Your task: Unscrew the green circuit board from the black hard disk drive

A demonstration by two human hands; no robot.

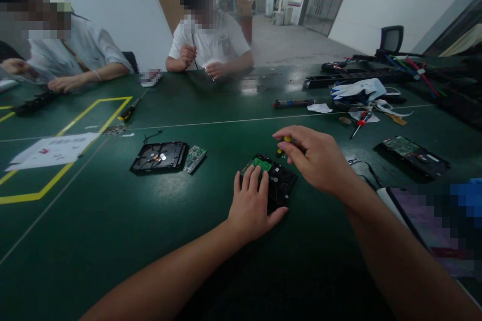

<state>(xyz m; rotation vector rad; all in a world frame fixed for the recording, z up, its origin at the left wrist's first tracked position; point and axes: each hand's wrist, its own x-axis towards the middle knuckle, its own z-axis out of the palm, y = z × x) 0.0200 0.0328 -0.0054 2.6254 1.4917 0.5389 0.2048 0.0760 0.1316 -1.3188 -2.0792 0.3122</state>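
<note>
My left hand [250, 203] lies over a black hard drive [282, 183], fingers stretched and spread across its green circuit board [262, 163]. The thumb reaches along the drive's near edge. Above the drive's far right corner, my right hand [314, 158] pinches a small yellow-and-black screwdriver [287, 139] between thumb and fingers. Its lower end points down near the drive; whether the tip touches a screw is too small to tell. Tiny parts, perhaps screws, show beside the drive's far edge. To the left sit another black drive [160, 157] and a loose circuit board [195, 159].
A third hard drive [412, 157] lies at right. Beyond are a red-handled screwdriver [362, 121], white gloves [357, 91] and a dark cylindrical tool [293, 104]. A paper sheet [52, 150] and a yellow-black screwdriver [128, 110] lie left. Two people sit across the green table [181, 251].
</note>
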